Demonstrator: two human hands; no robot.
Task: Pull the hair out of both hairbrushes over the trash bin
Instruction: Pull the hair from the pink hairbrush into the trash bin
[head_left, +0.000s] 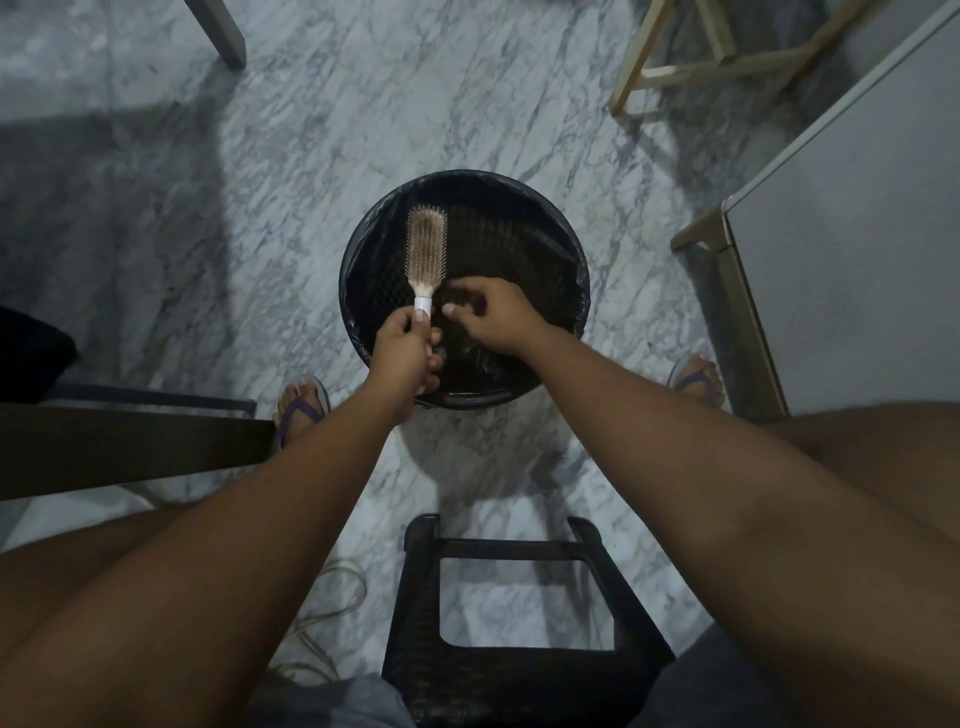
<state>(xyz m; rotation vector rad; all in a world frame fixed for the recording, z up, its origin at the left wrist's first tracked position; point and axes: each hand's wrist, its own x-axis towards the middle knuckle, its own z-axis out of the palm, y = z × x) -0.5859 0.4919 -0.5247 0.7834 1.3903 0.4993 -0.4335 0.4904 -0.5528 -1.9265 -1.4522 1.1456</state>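
Observation:
A beige paddle hairbrush (427, 249) with a white handle points up and away over the round black trash bin (571, 249), bristles facing me. My left hand (408, 353) grips its handle above the bin's near left rim. My right hand (493, 317) hovers over the bin just right of the handle, with thumb and fingers loosely curled and slightly apart. Against the dark liner I cannot make out whether any hair sits between them. Only this one hairbrush is in view.
The bin stands on a grey marble floor (311, 156) between my sandalled feet (301, 405). A black plastic stool (519, 623) is under me. A dark tabletop edge (130, 447) is at left, a white cabinet (857, 260) at right, and wooden furniture legs (675, 67) at the far right.

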